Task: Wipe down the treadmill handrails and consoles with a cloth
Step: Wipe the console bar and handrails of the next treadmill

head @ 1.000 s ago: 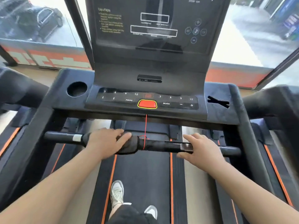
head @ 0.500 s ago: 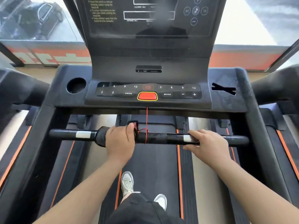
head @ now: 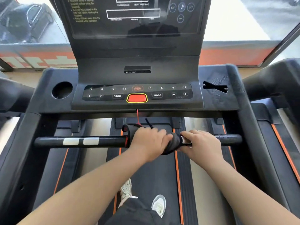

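1. Nearest me, my shoes (head: 126, 190) stand on the belt (head: 155, 169). A planted stance should help me press evenly along the bar.
2. My left hand (head: 149, 142) curls round the dark cloth (head: 174, 143), which is wrapped round the front handrail (head: 105, 142) near its middle. My fingers close on cloth and bar together.
3. My right hand (head: 201, 143) is just beside it, fingers curled over the bar at a silver sensor patch (head: 186, 141). The fingertips touch the cloth's right edge.
4. To wipe well, I should hold the cloth snug all round and twist as I slide, so the underside is cleaned too. My right hand must give way before the cloth can cover the stretch beneath it.
5. The red safety cord (head: 137, 116) hangs down to the cloth's top edge. I should avoid tugging it.
6. Farthest are the button panel (head: 162, 91) and the screen (head: 133, 25). I cannot tell whether they are wiped.
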Demonstrator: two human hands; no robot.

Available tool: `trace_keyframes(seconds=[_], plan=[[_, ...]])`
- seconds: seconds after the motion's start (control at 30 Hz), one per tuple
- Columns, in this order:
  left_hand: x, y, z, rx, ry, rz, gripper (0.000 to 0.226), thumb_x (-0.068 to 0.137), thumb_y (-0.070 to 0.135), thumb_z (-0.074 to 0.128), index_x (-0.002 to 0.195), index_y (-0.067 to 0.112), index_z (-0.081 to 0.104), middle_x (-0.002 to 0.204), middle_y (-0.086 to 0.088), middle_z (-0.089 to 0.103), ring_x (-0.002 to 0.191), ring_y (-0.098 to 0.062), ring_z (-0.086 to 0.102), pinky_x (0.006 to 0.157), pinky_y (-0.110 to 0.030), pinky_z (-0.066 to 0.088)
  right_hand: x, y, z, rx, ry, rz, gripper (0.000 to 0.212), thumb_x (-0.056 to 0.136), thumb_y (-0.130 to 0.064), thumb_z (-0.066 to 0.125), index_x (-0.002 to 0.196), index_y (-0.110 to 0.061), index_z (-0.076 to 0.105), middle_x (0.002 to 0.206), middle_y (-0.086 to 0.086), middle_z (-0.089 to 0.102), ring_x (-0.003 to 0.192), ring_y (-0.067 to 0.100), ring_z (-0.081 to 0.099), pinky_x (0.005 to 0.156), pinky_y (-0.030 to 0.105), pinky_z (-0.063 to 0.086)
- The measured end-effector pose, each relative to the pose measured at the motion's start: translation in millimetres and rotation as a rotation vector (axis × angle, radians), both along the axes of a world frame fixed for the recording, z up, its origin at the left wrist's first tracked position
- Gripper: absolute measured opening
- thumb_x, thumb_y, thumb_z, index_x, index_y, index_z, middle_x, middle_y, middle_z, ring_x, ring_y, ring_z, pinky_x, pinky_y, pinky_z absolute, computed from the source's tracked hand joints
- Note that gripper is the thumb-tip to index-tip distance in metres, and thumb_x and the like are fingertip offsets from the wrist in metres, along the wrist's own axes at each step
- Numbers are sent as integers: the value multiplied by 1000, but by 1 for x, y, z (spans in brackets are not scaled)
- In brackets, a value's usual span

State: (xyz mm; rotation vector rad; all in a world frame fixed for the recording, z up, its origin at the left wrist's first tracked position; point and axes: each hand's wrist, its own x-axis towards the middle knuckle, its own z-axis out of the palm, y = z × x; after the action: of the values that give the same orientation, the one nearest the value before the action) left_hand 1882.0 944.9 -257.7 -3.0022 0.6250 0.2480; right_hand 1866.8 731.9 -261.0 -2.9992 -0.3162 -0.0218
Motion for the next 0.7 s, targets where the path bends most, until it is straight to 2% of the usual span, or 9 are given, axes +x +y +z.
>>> trace_keyframes(seconds=[0.07,0.13,0.23,0.37,0.4,0.47,0.53,0.6,0.7], plan=[[25,-10,10,-8,88,16,42,108,41,20,113,24,58,109,-9,72,99,-37,67,72,-41,42,1,0,-2,-3,1,3,42,66,-64,83,94,-36,71,79,-10,67,81,22,68,64,30,44],[35,-22,12,-16,207,105,46,108,42,20,120,22,60,116,-13,71,106,-39,65,80,-42,46,0,-1,-4,-2,-1,5,41,67,-64,83,93,-35,70,79,-10,67,81,22,68,65,30,43],[0,-32,2,-5,94,67,43,107,47,24,125,24,56,110,-9,68,98,-36,63,78,-43,41,-2,-1,-4,24,-14,-13,32,65,-47,86,87,-29,70,74,-8,65,76,25,67,63,31,45],[-51,-35,-13,-66,70,122,59,100,47,34,142,9,51,129,-9,56,115,-35,50,111,-54,36,-4,-2,-5,30,-29,-26,26,68,-27,78,92,-33,70,76,-9,66,76,24,67,65,29,48],[-46,-35,-12,-84,75,112,57,101,46,32,141,11,51,129,-8,58,113,-34,52,110,-52,38,-3,-3,-6,28,-38,-23,26,68,-27,80,92,-34,70,75,-9,66,75,23,67,64,29,47],[-21,-40,-2,-114,83,74,46,105,46,26,127,19,55,118,-6,65,103,-33,59,88,-45,42,-2,-3,-6,39,-39,-11,28,65,-32,86,88,-31,71,73,-9,65,72,23,67,62,28,45],[11,-45,10,-97,153,9,43,108,45,20,120,24,55,117,-6,69,103,-36,65,74,-42,37,-2,-2,-5,39,-23,-15,34,61,-48,90,81,-30,69,72,-9,65,73,22,67,62,29,45],[29,-49,12,-109,290,34,45,108,48,18,120,25,55,117,-8,70,105,-37,65,75,-42,40,-1,-1,-3,54,-17,-15,40,63,-60,86,82,-31,68,77,-11,67,80,19,68,64,27,41],[-3,-49,3,-92,102,68,40,107,48,29,114,22,58,105,-7,68,96,-37,64,79,-44,42,-1,-14,6,148,10,-13,51,69,-53,85,112,-29,72,103,-12,73,101,22,67,77,31,48]])
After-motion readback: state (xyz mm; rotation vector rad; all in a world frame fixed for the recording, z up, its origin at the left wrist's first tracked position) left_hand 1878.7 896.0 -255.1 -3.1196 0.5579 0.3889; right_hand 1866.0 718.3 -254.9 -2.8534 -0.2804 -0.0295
